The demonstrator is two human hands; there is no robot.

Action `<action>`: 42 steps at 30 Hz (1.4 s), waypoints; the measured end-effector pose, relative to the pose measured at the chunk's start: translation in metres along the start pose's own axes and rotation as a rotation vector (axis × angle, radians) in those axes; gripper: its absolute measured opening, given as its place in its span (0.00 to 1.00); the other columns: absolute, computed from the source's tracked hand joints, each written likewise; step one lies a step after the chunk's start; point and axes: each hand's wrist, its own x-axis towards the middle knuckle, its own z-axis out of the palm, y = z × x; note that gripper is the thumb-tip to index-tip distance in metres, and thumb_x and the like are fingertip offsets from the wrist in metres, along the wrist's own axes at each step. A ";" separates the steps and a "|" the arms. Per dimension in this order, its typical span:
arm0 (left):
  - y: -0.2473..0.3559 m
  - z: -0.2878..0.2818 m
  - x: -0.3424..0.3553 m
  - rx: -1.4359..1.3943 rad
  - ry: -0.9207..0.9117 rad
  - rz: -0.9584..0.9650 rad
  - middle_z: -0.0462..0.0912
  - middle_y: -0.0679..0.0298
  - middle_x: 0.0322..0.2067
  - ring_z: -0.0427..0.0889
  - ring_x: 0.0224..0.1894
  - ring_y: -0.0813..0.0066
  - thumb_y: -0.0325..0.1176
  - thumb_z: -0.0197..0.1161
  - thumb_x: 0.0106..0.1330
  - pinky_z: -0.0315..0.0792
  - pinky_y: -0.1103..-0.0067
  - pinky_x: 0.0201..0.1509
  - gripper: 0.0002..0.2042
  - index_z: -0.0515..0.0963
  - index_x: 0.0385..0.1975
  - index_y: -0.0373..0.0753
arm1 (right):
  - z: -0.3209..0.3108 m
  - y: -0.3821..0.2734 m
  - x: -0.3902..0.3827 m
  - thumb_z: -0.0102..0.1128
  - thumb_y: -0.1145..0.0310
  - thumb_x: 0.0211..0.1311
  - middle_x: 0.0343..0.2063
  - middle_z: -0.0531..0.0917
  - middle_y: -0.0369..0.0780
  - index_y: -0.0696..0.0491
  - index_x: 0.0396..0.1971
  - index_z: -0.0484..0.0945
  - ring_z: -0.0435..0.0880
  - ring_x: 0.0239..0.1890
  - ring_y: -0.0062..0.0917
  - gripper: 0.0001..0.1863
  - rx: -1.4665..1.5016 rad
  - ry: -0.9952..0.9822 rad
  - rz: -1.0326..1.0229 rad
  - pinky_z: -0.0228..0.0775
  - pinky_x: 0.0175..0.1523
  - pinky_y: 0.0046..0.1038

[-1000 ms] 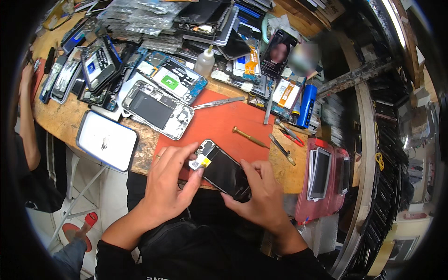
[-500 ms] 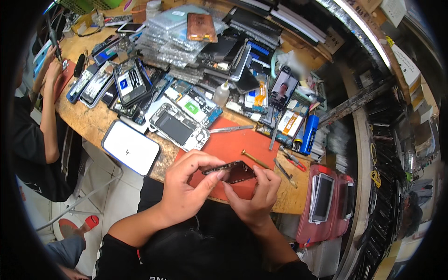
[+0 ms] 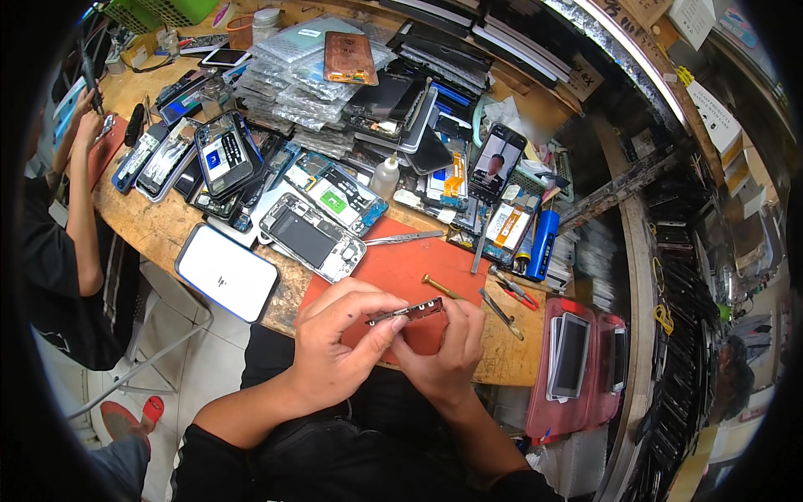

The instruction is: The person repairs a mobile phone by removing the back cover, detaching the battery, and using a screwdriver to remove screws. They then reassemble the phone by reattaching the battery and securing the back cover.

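Between my two hands is a thin dark phone screen [image 3: 421, 309], tilted so that mostly its narrow edge shows, with small metal brackets along it. My left hand [image 3: 339, 339] pinches its left end between thumb and fingers. My right hand [image 3: 447, 347] is closed round the other end. Both hands are over a red work mat [image 3: 389, 276]. Just beyond them an opened phone body [image 3: 314, 238] lies with its inner parts bare. Tweezers [image 3: 406, 238] and a brass-coloured screwdriver [image 3: 439, 285] rest on the mat.
A white-screened phone [image 3: 227, 272] lies at the left bench edge. Opened phones [image 3: 226, 155] and bubble-wrapped stacks [image 3: 293, 71] crowd the back. At right are a blue cylinder [image 3: 543, 244], red-handled pliers [image 3: 520, 294] and a pink case [image 3: 548, 381]. Another person's arm [image 3: 84, 209] is at far left.
The phone screen has been turned from showing its dark face to nearly edge-on, still in both hands. My right hand has shifted and curled closer round its end. The whole view has moved slightly.
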 end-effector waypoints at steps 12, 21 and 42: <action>0.004 -0.001 -0.004 0.025 0.036 -0.002 0.90 0.57 0.40 0.90 0.41 0.67 0.20 0.75 0.67 0.82 0.75 0.45 0.09 0.89 0.45 0.33 | 0.003 -0.004 -0.002 0.94 0.56 0.48 0.46 0.80 0.46 0.60 0.56 0.80 0.89 0.43 0.39 0.40 0.010 -0.002 -0.002 0.85 0.40 0.37; 0.000 0.002 -0.005 -0.015 0.087 -0.072 0.89 0.58 0.41 0.87 0.42 0.71 0.22 0.74 0.71 0.80 0.75 0.49 0.08 0.88 0.47 0.32 | 0.002 -0.005 -0.006 0.93 0.55 0.46 0.46 0.80 0.44 0.58 0.55 0.81 0.89 0.41 0.37 0.40 -0.043 -0.004 0.011 0.85 0.39 0.36; -0.011 -0.007 0.008 -0.044 -0.134 -0.012 0.89 0.56 0.42 0.88 0.44 0.66 0.24 0.65 0.80 0.81 0.72 0.52 0.04 0.83 0.48 0.32 | -0.016 0.032 0.005 0.55 0.71 0.86 0.40 0.86 0.42 0.61 0.52 0.78 0.87 0.41 0.25 0.08 0.717 -0.408 0.599 0.81 0.48 0.33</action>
